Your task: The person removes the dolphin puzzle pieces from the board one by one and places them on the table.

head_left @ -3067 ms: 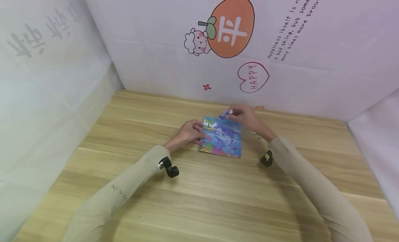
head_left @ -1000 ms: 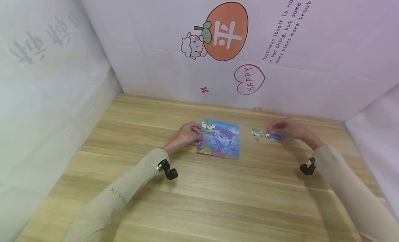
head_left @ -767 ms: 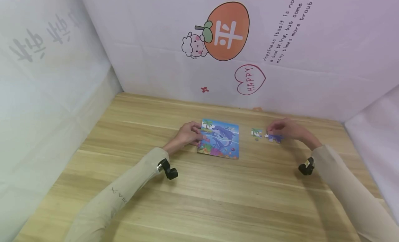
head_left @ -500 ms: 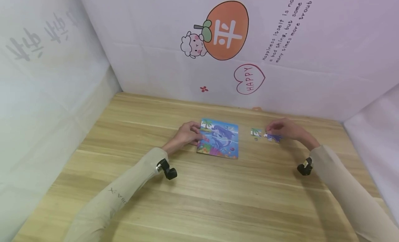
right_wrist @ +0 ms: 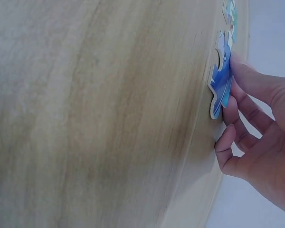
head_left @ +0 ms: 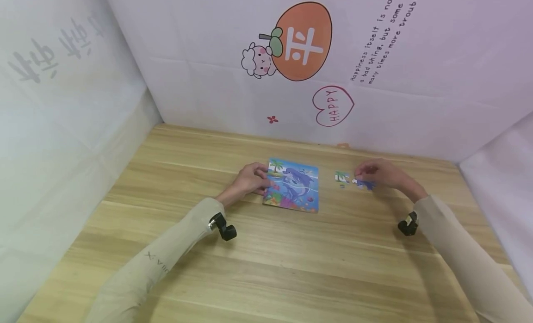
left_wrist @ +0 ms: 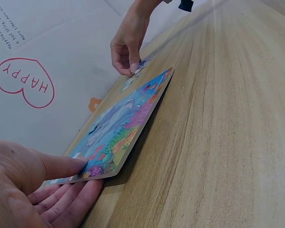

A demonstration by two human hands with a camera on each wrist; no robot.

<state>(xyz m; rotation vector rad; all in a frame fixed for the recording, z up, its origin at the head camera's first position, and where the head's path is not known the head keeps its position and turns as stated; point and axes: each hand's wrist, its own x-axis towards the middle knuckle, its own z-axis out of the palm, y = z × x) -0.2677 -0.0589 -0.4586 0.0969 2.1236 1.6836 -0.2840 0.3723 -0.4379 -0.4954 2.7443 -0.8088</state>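
A square picture card (head_left: 293,189) with dolphins, a palm tree and coral is held at its left edge by my left hand (head_left: 249,178). In the left wrist view the thumb (left_wrist: 66,166) lies on top of the card and the fingers are underneath, its near edge tipped up off the table. To the right, my right hand (head_left: 382,173) pinches a blue-purple jigsaw piece (right_wrist: 221,80) low at the tabletop. Just left of that piece lies a palm-tree jigsaw piece (head_left: 341,176), its knobs pointing at the pinched one.
The wooden table (head_left: 283,267) meets a printed white cloth wall (head_left: 208,82) close behind the card and pieces. More white cloth (head_left: 71,128) stands at the left. Each sleeve carries a black wrist camera, one at the left wrist (head_left: 225,228).
From over the card's upper right corner, my right hand has carried the blue-purple jigsaw piece right and down beside the palm-tree piece, then edged slightly left. The left hand keeps its hold.
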